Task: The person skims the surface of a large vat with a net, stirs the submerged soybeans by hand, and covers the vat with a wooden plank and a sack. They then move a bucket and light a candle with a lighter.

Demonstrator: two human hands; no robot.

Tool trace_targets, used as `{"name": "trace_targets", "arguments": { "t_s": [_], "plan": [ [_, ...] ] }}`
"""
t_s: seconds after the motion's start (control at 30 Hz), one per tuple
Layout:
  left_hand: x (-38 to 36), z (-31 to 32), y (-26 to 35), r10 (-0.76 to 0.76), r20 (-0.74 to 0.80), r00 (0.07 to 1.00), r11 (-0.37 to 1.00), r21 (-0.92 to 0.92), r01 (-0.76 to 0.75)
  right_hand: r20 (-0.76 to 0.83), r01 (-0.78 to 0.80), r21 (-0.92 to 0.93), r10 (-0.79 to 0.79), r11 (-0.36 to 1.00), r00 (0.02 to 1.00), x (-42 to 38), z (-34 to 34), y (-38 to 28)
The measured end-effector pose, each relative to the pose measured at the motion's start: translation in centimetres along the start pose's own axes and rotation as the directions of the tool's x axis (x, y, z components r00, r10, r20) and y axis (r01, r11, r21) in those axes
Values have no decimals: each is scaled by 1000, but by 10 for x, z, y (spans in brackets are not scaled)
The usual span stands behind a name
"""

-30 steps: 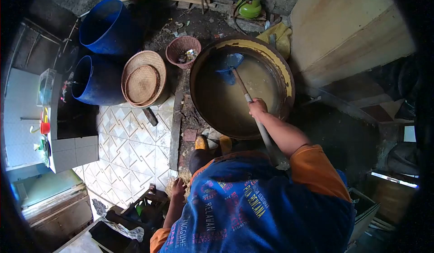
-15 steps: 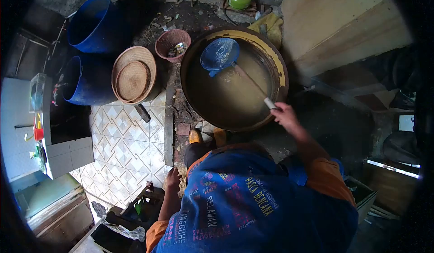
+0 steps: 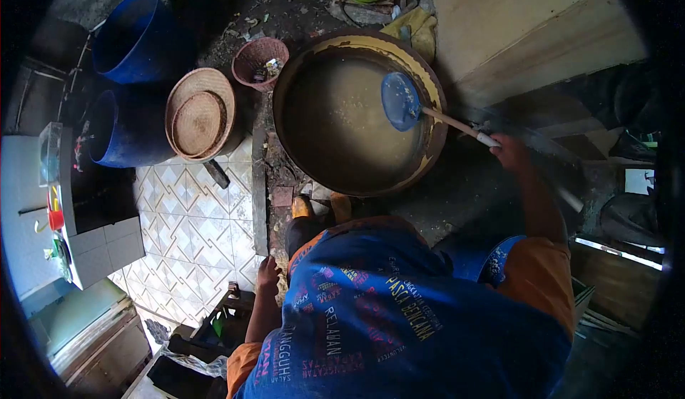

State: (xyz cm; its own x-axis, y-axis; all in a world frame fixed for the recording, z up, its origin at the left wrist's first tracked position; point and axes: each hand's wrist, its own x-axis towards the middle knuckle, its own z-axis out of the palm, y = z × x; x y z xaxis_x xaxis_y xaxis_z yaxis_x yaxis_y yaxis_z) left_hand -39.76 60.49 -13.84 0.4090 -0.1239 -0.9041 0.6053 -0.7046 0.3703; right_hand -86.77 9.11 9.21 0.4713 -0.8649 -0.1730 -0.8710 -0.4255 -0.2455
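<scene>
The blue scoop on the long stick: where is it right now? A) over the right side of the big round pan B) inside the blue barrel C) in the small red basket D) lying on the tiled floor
A: the blue scoop is tilted over the right side of the big pan, its stick held by the right hand.

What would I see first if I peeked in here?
A huge round pan of cloudy yellowish liquid fills the middle. The right hand holds a long-handled blue scoop over its right rim. Blue barrels and woven baskets stand to its left.
</scene>
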Motion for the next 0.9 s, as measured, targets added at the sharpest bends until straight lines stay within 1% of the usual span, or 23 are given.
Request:
{"name": "trace_targets", "arguments": {
  "t_s": [0.07,0.1,0.17,0.2,0.27,0.3,0.37,0.4,0.43,0.47,0.5,0.53,0.57,0.6,0.67,0.7,0.73,0.8,0.83,0.87,0.9],
  "plan": [
    [-4,-4,2,0,25,1000,1000,20,-1,34,-38,-164,44,986,998,7,-5,3],
    [-6,-6,3,2,49,999,999,39,-4,37,-36,-163,43,986,998,10,-8,3],
    [2,-11,-9,9,50,999,1000,19,-10,139,8,-231,25,973,990,16,-14,4],
    [1,-11,-9,18,54,998,1000,-1,-18,141,10,-228,23,974,990,19,-14,5],
    [-4,-9,-9,10,31,999,1000,12,-10,219,108,-232,-56,967,974,22,-14,8],
    [-7,-7,-9,3,10,1000,1000,23,-3,218,108,-232,-56,967,974,20,-17,2],
    [-8,-6,-10,2,7,1000,1000,31,-2,315,102,-206,-33,973,949,18,-21,-14],
    [-8,-6,-12,0,5,1000,999,38,-1,314,104,-205,-35,973,949,16,-18,-14],
    [0,-10,-20,0,3,1000,999,37,0,321,144,-187,-78,972,944,15,-14,-14],
    [8,-14,-28,112,50,992,979,165,-119,327,182,-167,-120,969,937,13,-11,-15],
    [5,-13,-27,215,110,970,928,285,-238,327,183,-167,-121,969,937,11,-8,-17],
    [3,-10,-24,215,110,970,928,285,-238,354,181,-107,-133,978,926,9,-6,-20],
    [2,-7,-22,135,68,988,975,171,-145,380,177,-46,-147,983,913,7,-3,-23],
    [-4,-2,-16,50,36,998,997,50,-52,379,177,-45,-147,983,914,5,0,-30],
    [-1,-1,-19,42,17,999,999,21,-43,494,11,32,-26,999,869,3,7,-43],
    [0,0,-21,32,-1,999,999,-9,-32,444,156,9,-143,988,884,3,31,-26],
    [0,-1,-21,34,-3,999,999,-11,-34,442,158,10,-146,987,885,2,37,-33],
    [0,-3,-21,128,58,990,988,78,-132,518,-27,51,-3,998,855,2,52,-50],
    [6,-8,-29,130,54,990,988,76,-134,494,41,48,-59,998,867,2,65,-49],
    [14,-13,-36,228,101,968,949,200,-245,493,47,51,-66,998,867,2,76,-49],
    [20,-17,-41,317,161,935,881,316,-353,482,32,110,-82,993,872,1,86,-56]
  ]
}}
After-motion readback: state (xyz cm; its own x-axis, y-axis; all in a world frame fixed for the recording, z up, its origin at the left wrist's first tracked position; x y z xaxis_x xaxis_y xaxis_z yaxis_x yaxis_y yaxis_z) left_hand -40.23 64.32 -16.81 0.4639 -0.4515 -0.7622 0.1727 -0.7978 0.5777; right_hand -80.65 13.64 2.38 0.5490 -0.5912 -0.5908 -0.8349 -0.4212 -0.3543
